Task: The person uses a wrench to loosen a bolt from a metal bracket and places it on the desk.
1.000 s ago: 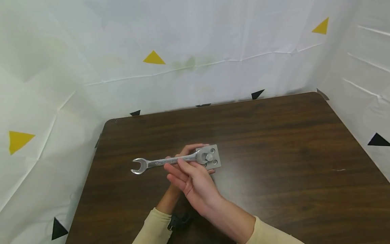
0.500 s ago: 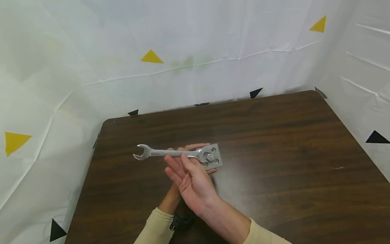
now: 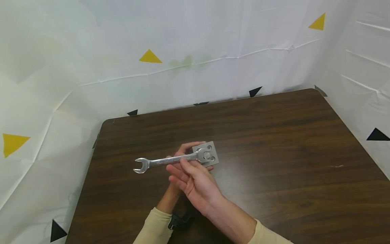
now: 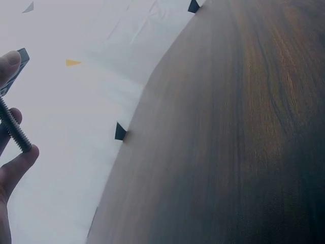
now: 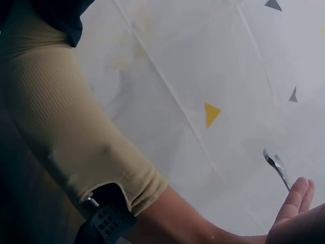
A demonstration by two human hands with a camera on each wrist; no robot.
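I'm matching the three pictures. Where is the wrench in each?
Head: wrench at centre, its ring end on the bolt of the metal plate.
Left wrist: not in view; only the bolt's thread.
Right wrist: its open end at the right edge.
Shared landmark: yellow triangle.

Since half a second ago we have swung the wrench [image 3: 170, 160] so its open end dips back toward the table's [image 3: 274, 142] near edge. The metal plate [image 3: 210, 151] has tilted slightly, and our right hand [image 3: 195, 183] has shifted with the handle.
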